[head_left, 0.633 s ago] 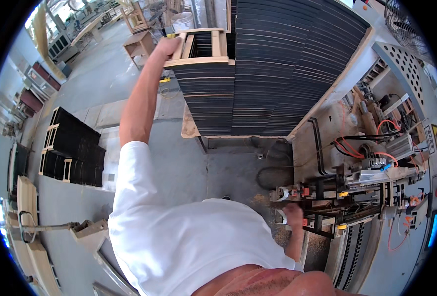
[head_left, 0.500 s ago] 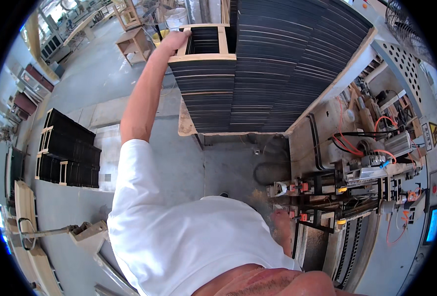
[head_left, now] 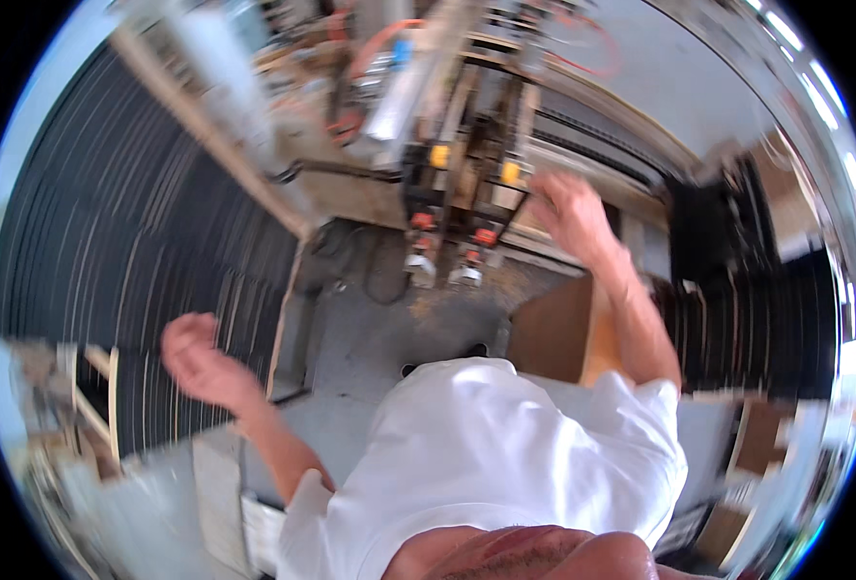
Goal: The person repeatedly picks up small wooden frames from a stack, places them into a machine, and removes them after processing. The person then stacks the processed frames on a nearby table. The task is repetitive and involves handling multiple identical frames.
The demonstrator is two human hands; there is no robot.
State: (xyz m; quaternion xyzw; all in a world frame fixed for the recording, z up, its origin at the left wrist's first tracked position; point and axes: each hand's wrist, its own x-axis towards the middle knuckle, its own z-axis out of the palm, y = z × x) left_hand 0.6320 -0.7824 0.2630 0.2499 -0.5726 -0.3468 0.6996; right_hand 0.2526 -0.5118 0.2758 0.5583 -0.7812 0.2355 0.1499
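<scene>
My left hand (head_left: 201,362), blurred by motion, is in front of a tall stack of thin black frames (head_left: 128,222) with pale wooden edges. Its fingers are loosely bent, and nothing shows in them. To the right, my right hand (head_left: 575,215) is raised beside the machine's paired rails with yellow clamps (head_left: 511,173) and orange fittings. Its thumb and fingers look apart, with no held thing visible, though blur softens them. I cannot tell whether it touches the rail.
Another stack of black frames (head_left: 756,324) stands at the right, past my right forearm. A brown board-sided box (head_left: 551,331) sits below that arm. Sawdust lies on the grey floor (head_left: 350,338) near the machine. Orange hoses (head_left: 379,48) run along the machine's far side.
My view has swung right, so the machine is now ahead and the tall stack at left. My left hand has let go of the wooden-edged frame on top; my right hand has risen.
</scene>
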